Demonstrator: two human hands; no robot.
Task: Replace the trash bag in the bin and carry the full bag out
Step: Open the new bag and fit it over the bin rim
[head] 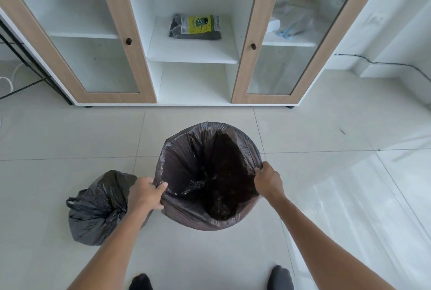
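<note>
Fresh black bag lines bin at centre floor, mouth spread over the rim. Left hand pinches bag edge at 9 o'clock; right hand pinches it at 3 o'clock. Full bag (knotted) on floor, just beside left forearm. Cabinet at 12 o'clock, bag pack on middle shelf.

We see thin, crinkled, faintly glossy black plastic on the bin liner and tied full bag, glossy pale floor tiles, and a matt wood-grain cabinet with glass doors.
</note>
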